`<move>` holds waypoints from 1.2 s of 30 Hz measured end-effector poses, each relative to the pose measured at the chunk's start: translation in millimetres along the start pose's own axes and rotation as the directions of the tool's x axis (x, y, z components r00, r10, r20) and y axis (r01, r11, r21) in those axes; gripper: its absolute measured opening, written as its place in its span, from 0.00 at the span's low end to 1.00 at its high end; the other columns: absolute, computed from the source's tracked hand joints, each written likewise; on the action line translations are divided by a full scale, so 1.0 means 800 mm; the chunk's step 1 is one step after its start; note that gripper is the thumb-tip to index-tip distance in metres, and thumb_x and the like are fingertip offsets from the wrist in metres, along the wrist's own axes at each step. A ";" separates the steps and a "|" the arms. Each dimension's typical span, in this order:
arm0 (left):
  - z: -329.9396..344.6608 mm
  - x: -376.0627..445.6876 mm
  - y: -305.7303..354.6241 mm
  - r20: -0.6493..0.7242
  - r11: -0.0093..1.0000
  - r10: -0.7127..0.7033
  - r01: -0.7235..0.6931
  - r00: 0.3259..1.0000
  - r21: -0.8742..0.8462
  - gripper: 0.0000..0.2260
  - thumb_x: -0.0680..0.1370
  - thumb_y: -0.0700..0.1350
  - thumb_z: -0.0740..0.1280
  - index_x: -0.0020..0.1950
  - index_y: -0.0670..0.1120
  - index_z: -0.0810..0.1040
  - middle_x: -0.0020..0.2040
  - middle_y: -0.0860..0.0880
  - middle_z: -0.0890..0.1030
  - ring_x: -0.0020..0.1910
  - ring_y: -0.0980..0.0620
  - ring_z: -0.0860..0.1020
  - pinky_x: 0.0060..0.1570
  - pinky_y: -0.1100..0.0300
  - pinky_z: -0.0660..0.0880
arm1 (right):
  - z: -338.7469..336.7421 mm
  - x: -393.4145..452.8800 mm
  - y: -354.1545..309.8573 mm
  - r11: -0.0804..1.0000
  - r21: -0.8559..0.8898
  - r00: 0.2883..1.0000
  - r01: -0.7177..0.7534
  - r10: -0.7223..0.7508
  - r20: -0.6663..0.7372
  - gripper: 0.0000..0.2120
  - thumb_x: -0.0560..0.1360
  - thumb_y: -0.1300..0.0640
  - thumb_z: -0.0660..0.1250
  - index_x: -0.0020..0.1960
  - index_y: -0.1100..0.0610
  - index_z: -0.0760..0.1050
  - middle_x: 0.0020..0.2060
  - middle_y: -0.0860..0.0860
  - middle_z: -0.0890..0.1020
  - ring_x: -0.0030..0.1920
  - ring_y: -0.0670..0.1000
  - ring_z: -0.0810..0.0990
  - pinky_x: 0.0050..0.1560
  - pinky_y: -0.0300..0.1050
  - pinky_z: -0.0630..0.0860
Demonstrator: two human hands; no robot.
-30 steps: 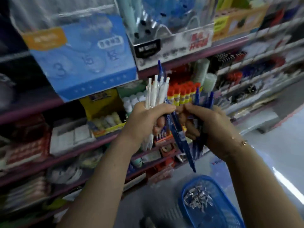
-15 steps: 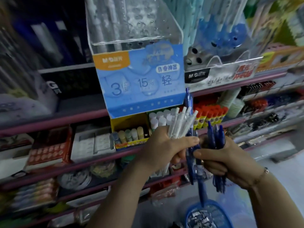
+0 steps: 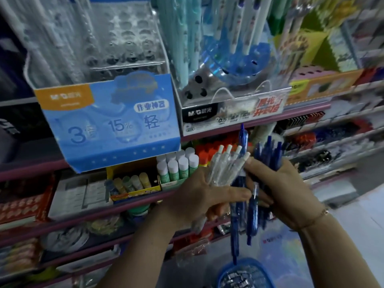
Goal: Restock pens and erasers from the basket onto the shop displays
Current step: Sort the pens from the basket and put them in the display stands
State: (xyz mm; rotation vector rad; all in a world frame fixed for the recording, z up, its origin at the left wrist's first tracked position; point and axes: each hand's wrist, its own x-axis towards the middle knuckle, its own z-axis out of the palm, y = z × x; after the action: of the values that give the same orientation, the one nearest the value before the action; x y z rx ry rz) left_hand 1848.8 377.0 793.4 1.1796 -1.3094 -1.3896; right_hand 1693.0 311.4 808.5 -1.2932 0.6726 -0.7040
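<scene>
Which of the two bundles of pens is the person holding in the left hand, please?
The white pens, gripped by the left hand; the right hand holds the dark blue pens.

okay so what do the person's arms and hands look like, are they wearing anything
Both forearms are bare, with no sleeves or gloves in view. The right hand has a thin gold-toned chain bracelet at the wrist. The left hand shows nothing worn; no rings are visible on the fingers of either.
</scene>
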 end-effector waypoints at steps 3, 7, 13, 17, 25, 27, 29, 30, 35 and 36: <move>0.003 0.007 0.001 -0.038 1.000 0.005 -0.005 0.999 -0.003 0.12 0.72 0.47 0.72 0.33 0.40 0.79 0.20 0.52 0.72 0.17 0.56 0.68 0.22 0.67 0.66 | -0.008 0.003 -0.012 0.999 -0.022 0.999 0.028 -0.028 -0.020 0.12 0.66 0.53 0.69 0.26 0.51 0.74 0.18 0.51 0.68 0.16 0.47 0.60 0.19 0.37 0.61; 0.010 0.011 -0.005 -0.201 0.987 -0.022 -0.010 0.979 -0.158 0.13 0.67 0.53 0.73 0.31 0.45 0.77 0.20 0.52 0.69 0.18 0.55 0.66 0.22 0.68 0.64 | -0.024 0.005 -0.018 0.994 0.000 0.979 0.110 -0.109 -0.172 0.19 0.63 0.49 0.71 0.29 0.60 0.64 0.19 0.53 0.65 0.16 0.47 0.58 0.19 0.37 0.59; 0.011 0.007 0.007 -0.182 0.955 -0.030 -0.025 0.983 -0.296 0.10 0.68 0.54 0.72 0.40 0.48 0.85 0.21 0.55 0.67 0.19 0.58 0.65 0.24 0.68 0.64 | -0.040 -0.004 -0.018 0.943 -0.316 0.990 0.103 -0.127 -0.055 0.19 0.65 0.45 0.70 0.27 0.59 0.71 0.23 0.58 0.71 0.21 0.53 0.64 0.22 0.42 0.63; 0.019 0.003 0.029 -0.221 0.947 0.044 -0.111 0.974 -0.301 0.10 0.69 0.55 0.71 0.41 0.49 0.85 0.21 0.55 0.69 0.19 0.59 0.65 0.24 0.66 0.62 | -0.021 -0.011 -0.023 0.954 -0.248 0.978 0.171 -0.133 0.162 0.16 0.62 0.41 0.74 0.37 0.54 0.81 0.30 0.65 0.76 0.28 0.67 0.72 0.29 0.60 0.73; 0.036 -0.021 0.079 -0.444 0.914 0.328 -0.399 0.834 -0.074 0.04 0.72 0.45 0.70 0.44 0.49 0.85 0.24 0.53 0.72 0.19 0.58 0.67 0.22 0.68 0.65 | -0.017 -0.001 -0.081 0.880 -0.404 0.924 0.251 -0.092 0.372 0.08 0.61 0.48 0.78 0.33 0.50 0.81 0.24 0.52 0.77 0.26 0.46 0.75 0.28 0.36 0.72; 0.033 -0.029 0.092 -0.460 0.890 0.370 -0.450 0.807 -0.073 0.06 0.73 0.44 0.70 0.47 0.47 0.85 0.25 0.53 0.73 0.18 0.59 0.66 0.21 0.68 0.65 | -0.012 0.006 -0.102 0.861 -0.433 0.920 0.268 -0.095 0.379 0.08 0.58 0.50 0.76 0.31 0.51 0.79 0.23 0.51 0.76 0.25 0.47 0.76 0.28 0.37 0.72; 0.020 -0.043 0.110 -0.519 0.845 0.391 -0.520 0.761 -0.126 0.08 0.72 0.45 0.70 0.49 0.46 0.84 0.25 0.54 0.73 0.17 0.61 0.64 0.19 0.68 0.63 | -0.005 0.012 -0.124 0.851 -0.444 0.915 0.280 -0.097 0.392 0.09 0.57 0.52 0.77 0.29 0.51 0.77 0.22 0.50 0.75 0.24 0.46 0.75 0.28 0.34 0.71; 0.010 -0.053 0.120 -0.572 0.820 0.395 -0.557 0.719 -0.133 0.08 0.71 0.45 0.70 0.49 0.46 0.84 0.24 0.55 0.73 0.17 0.62 0.62 0.18 0.69 0.62 | -0.001 0.014 -0.134 0.834 -0.464 0.906 0.299 -0.095 0.413 0.10 0.58 0.51 0.77 0.27 0.50 0.76 0.21 0.48 0.74 0.22 0.44 0.74 0.27 0.32 0.70; -0.028 -0.106 0.163 -0.711 0.903 0.401 -0.379 0.578 0.201 0.11 0.69 0.54 0.72 0.47 0.50 0.85 0.37 0.53 0.81 0.18 0.59 0.62 0.20 0.67 0.62 | 0.031 0.023 -0.178 0.654 -0.672 0.884 0.348 0.009 0.467 0.17 0.54 0.40 0.74 0.24 0.52 0.73 0.16 0.47 0.69 0.18 0.43 0.67 0.20 0.33 0.63; -0.029 -0.113 0.167 -0.697 0.922 0.380 -0.306 0.608 0.236 0.14 0.67 0.57 0.71 0.47 0.51 0.85 0.41 0.52 0.84 0.19 0.58 0.62 0.21 0.67 0.63 | 0.040 0.024 -0.184 0.627 -0.691 0.876 0.361 0.026 0.481 0.18 0.55 0.41 0.75 0.27 0.54 0.74 0.18 0.48 0.70 0.18 0.44 0.68 0.21 0.33 0.64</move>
State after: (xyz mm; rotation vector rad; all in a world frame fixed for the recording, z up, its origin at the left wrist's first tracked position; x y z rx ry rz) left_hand 1885.4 452.4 933.1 1.2691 -0.9285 -0.4551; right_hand 1717.0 296.5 957.4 -2.2701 0.4591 -0.2058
